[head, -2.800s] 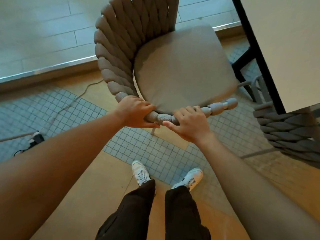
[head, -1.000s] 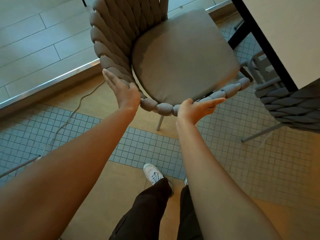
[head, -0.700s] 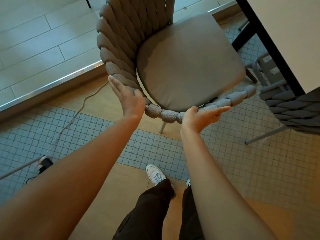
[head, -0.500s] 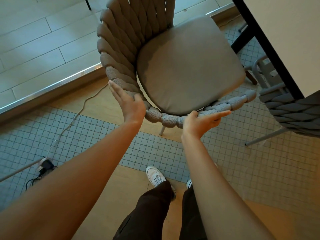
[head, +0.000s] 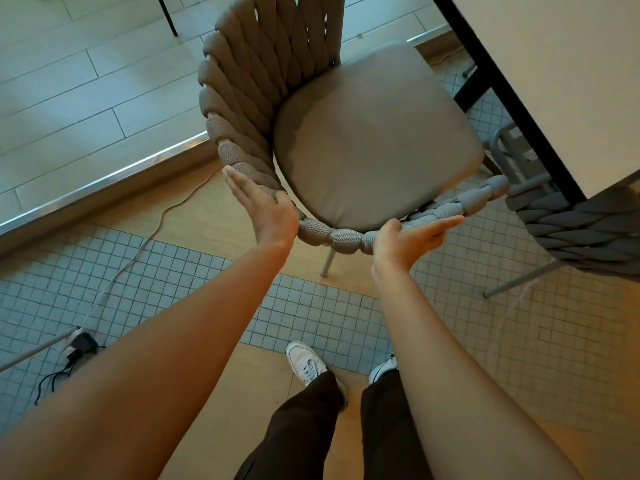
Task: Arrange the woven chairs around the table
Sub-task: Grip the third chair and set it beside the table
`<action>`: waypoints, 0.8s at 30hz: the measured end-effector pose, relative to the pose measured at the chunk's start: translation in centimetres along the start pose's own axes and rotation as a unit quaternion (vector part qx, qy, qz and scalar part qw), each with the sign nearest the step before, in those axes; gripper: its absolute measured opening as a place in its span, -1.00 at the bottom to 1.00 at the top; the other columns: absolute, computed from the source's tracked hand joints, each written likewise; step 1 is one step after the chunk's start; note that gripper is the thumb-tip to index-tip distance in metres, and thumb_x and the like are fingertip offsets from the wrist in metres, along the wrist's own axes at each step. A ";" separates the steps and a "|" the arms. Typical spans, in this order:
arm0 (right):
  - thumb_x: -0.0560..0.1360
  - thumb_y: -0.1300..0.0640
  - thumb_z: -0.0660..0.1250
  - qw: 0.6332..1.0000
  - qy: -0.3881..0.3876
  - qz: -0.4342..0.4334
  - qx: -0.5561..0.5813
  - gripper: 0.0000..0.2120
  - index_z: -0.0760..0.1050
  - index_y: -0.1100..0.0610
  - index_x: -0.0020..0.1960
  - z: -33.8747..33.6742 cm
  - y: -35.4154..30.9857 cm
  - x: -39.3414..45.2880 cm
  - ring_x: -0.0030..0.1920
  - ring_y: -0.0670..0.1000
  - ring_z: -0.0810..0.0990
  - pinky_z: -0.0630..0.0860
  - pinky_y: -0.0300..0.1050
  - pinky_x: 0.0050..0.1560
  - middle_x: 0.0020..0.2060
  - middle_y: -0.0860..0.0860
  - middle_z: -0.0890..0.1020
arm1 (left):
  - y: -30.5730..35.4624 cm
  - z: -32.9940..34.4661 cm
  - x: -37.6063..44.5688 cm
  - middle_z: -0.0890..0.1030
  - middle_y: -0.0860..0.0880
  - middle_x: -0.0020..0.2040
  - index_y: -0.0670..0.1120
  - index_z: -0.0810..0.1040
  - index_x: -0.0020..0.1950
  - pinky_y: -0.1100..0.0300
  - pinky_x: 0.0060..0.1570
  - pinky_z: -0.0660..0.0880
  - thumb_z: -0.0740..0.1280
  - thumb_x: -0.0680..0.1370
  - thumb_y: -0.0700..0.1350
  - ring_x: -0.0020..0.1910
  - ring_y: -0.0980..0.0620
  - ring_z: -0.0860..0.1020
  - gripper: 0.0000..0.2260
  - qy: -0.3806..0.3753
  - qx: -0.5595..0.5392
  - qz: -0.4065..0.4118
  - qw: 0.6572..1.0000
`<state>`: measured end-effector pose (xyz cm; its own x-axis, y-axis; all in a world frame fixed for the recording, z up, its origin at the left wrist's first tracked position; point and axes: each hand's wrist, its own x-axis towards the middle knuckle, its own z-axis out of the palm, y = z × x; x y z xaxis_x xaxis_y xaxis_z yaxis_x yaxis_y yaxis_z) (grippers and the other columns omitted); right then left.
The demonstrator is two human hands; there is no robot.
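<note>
A woven chair [head: 239,98] with a grey-brown seat cushion [head: 374,140] stands in front of me, its open front facing the white table [head: 561,74] at the upper right. My left hand [head: 266,206] lies flat with fingers straight against the outside of the rope-wrapped back rim. My right hand [head: 412,237] is flat too, palm against the rim, fingers pointing right. Neither hand grips the rim. A second woven chair [head: 588,226] in darker grey shows at the right edge, partly under the table corner.
A raised metal-edged step [head: 104,178] runs along the left behind the chair. A cable [head: 145,244] trails over the tiled floor to a plug and dark cord [head: 74,348] at the left. The table's black leg [head: 474,91] stands beyond the seat. My feet [head: 308,362] are below.
Both hands let go of the back rim they were gripping and now rest flat against it. The chair has turned slightly and sits a little closer to the table.
</note>
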<state>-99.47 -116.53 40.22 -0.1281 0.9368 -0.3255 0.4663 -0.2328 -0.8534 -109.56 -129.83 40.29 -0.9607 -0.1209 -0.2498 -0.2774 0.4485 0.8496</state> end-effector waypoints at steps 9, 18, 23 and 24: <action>0.51 0.20 0.36 0.983 -0.080 0.015 -0.162 0.09 -0.49 0.08 0.59 -1.6 -1.0 0.4 0.60 0.23 0.10 0.34 0.15 0.48 0.62 0.21 -0.27 | 0.2 -1.4 -0.5 -0.21 -0.13 0.66 -0.17 -0.07 0.66 -0.04 0.56 -0.22 0.11 0.65 -0.16 0.61 -0.13 -0.28 -0.39 -0.048 0.281 0.172 0.943; 0.59 -0.39 0.01 0.841 -0.249 -0.116 -0.466 -0.06 -0.43 0.12 0.62 -6.9 -1.8 0.9 0.56 0.21 -0.48 -0.41 0.19 0.54 0.52 0.24 -0.51 | 0.4 -2.3 -3.1 0.49 -0.06 0.46 0.00 0.52 0.40 -0.17 0.57 -0.15 -0.03 0.71 0.16 0.60 -0.11 0.17 -0.53 -0.213 0.464 0.344 0.788; 0.60 -0.38 0.00 0.760 -0.339 -0.163 -0.530 -0.12 -0.35 0.05 0.65 -10.1 -3.1 1.9 0.57 0.21 -0.46 -0.41 0.23 0.52 0.56 0.23 -0.45 | 2.0 -1.3 -6.2 0.58 -0.05 0.32 -0.01 0.56 0.31 -0.13 0.54 0.10 0.01 0.70 0.19 0.45 -0.07 0.40 -0.55 -0.256 0.447 0.363 0.776; 0.60 -0.38 0.00 0.747 -0.346 -0.175 -0.540 -0.14 -0.32 0.04 0.65 -10.7 -3.2 2.1 0.57 0.19 -0.45 -0.40 0.24 0.52 0.58 0.22 -0.41 | 2.7 -1.1 -7.0 0.58 -0.04 0.30 0.00 0.56 0.30 -0.12 0.53 0.14 0.01 0.69 0.20 0.41 -0.07 0.43 -0.55 -0.253 0.442 0.368 0.778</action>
<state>-91.86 -110.96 46.67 -0.6556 0.4439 -0.6109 0.6844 0.6911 -0.2324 -103.64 -128.76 44.84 -0.6680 0.7203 -0.1870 0.6753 0.6923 0.2542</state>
